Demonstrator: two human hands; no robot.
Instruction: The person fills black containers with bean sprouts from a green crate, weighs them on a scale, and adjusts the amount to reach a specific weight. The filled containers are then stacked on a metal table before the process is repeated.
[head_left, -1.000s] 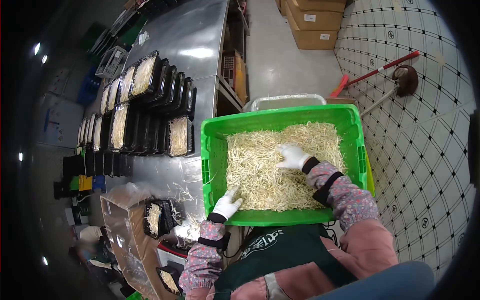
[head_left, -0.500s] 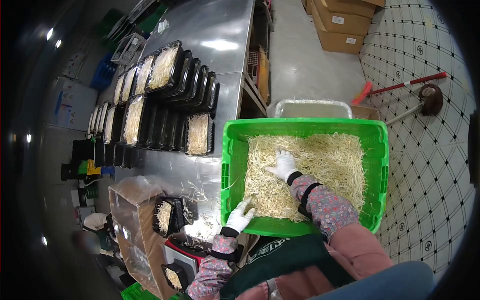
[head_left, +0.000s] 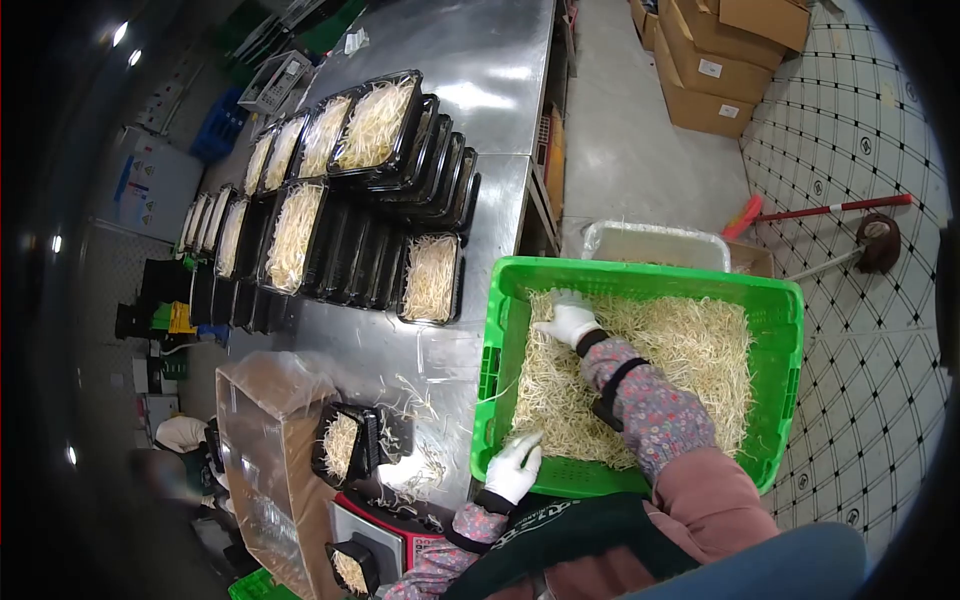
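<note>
Both hands wear white gloves. My right hand point(head_left: 570, 318) is in the upper left part of a green crate point(head_left: 640, 272), pressed into the pale bean sprouts point(head_left: 690, 345); its fingertips are partly sunk in them, and I cannot make out whether they grip any. At the crate's near left corner rests my left hand point(head_left: 514, 468), fingers apart over the rim with nothing held. Left of it, a red-edged scale point(head_left: 372, 535) carries a small black tray of sprouts point(head_left: 350, 570). Another black tray with sprouts point(head_left: 340, 446) sits just beyond the scale.
Stacked black trays of sprouts point(head_left: 378, 125) stand on the steel table point(head_left: 450, 60). A plastic-lined cardboard box point(head_left: 285, 480) is at the near left, with loose sprouts beside it. Cardboard boxes point(head_left: 715, 70) and a red-handled tool point(head_left: 835, 208) are on the floor. Another person is at the lower left.
My right hand has moved toward the crate's far left corner, relative to the crate. My left hand stays at the near left rim. The whole view has shifted, with the crate now farther right.
</note>
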